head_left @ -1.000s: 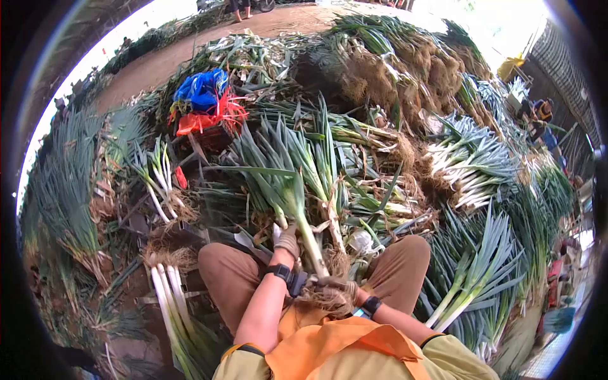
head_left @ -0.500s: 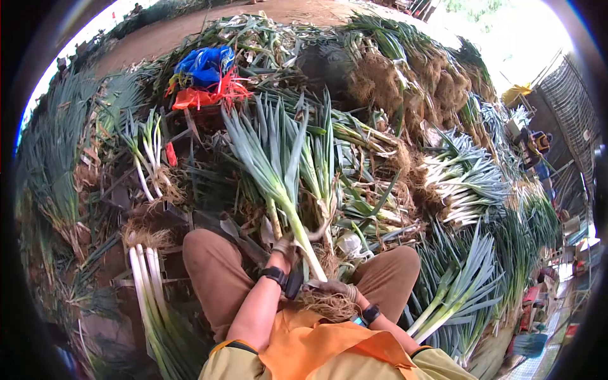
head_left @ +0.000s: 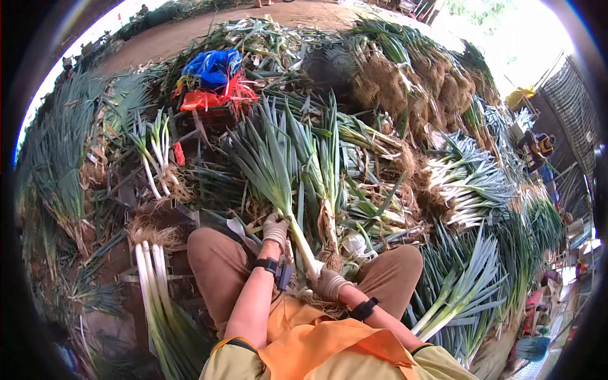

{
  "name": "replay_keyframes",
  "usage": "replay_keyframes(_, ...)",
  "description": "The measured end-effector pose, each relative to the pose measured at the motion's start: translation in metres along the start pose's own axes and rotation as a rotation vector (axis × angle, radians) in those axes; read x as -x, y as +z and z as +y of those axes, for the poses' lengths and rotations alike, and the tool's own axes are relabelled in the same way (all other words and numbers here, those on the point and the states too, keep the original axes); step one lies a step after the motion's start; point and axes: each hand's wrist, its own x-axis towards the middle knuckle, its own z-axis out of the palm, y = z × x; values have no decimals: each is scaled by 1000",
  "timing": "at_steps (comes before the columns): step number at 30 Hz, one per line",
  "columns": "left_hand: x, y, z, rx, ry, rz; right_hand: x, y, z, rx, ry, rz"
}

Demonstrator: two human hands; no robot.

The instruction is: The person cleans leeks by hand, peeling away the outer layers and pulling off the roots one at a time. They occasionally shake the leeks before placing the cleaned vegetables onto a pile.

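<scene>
A long leek (head_left: 301,244) slants between my knees, its green leaves fanned out away from me and its pale root end close to my lap. My gloved left hand (head_left: 275,230) is closed on its upper stem, just below the leaves. Down at the root end, my gloved right hand (head_left: 329,284) is wrapped against the white base, with the fingertips partly hidden. Beyond the left hand, another leek (head_left: 327,183) with dry brown outer leaves leans upright. Loose roots lie under my right hand.
Trimmed white leeks (head_left: 465,183) are piled to the right, with more leeks (head_left: 453,294) by my right knee. Several leeks (head_left: 152,278) lie left of my left knee. Blue plastic (head_left: 214,66) and red strips (head_left: 218,96) sit ahead, near brown root clumps (head_left: 380,82).
My left hand has moved up the leek's stem, away from me. The right hand has turned at the root end, and the leek's leaves have shifted slightly.
</scene>
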Motion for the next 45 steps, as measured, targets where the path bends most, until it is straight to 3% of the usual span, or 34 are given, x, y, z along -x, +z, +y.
replay_keyframes(2,8,0,12,-3,-102,-81,3,-5,2,-44,-15,8)
replay_keyframes(4,35,0,31,-34,-111,-424,5,-15,-5,-29,61,2)
replay_keyframes(5,69,1,57,-212,141,-742,7,-22,-7,-31,59,4)
replay_keyframes(6,101,7,50,-30,58,-980,11,-27,-4,-282,-269,50)
replay_keyframes(7,143,2,82,-188,195,-1227,14,-29,-3,-532,-596,98)
replay_keyframes(8,157,-3,83,-115,290,-1606,5,-26,0,-391,-301,47)
replay_keyframes(9,146,-2,71,-120,284,-1609,-5,-24,3,-229,-22,-44)
replay_keyframes(11,116,0,56,-420,813,-961,-3,-22,5,163,-462,46)
replay_keyframes(12,105,-3,60,-364,519,-547,1,-20,3,163,-462,44)
replay_keyframes(13,92,-7,82,-294,226,-135,9,-25,-12,149,-303,35)
replay_keyframes(15,35,-16,68,23,-137,-66,21,-31,-34,119,14,20)
replay_keyframes(17,2,-17,60,274,-611,-44,23,-31,-31,148,-17,65)
replay_keyframes(18,-12,-13,39,276,-611,-46,23,-33,-31,217,2,82)
replay_keyframes(21,-42,-2,-32,721,-543,-31,27,-31,-39,296,40,97)
replay_keyframes(22,-39,-1,-25,781,-733,-9,27,-32,-40,318,58,99)
replay_keyframes(23,19,-14,42,793,-548,-87,27,-33,-39,325,62,99)
replay_keyframes(25,-39,-15,-47,1069,-460,-176,26,-29,-36,341,44,68)
replay_keyframes(26,-25,-17,-39,867,-325,-223,25,-28,-33,349,42,61)
replay_keyframes(29,-31,5,-64,672,-131,-358,25,-33,-29,281,37,48)
replay_keyframes(32,-20,-3,-57,831,-129,-354,29,-36,-30,236,72,53)
replay_keyframes(34,2,-13,-11,731,-507,-174,26,-29,-24,278,23,71)
replay_keyframes(35,6,-14,-7,733,-511,-173,28,-32,-28,280,25,67)
replay_keyframes(37,11,-16,0,-39,-370,-173,31,-38,-38,264,70,56)
replay_keyframes(38,9,-16,-7,-87,-205,-198,23,-34,-27,231,84,42)
replay_keyframes(40,27,-11,-1,-83,-147,-243,5,-25,1,152,20,54)
replay_keyframes(43,135,-12,85,-18,232,-955,-18,-16,25,66,-27,45)
replay_keyframes(45,170,-6,89,-143,678,-1418,-37,-8,47,10,-84,42)
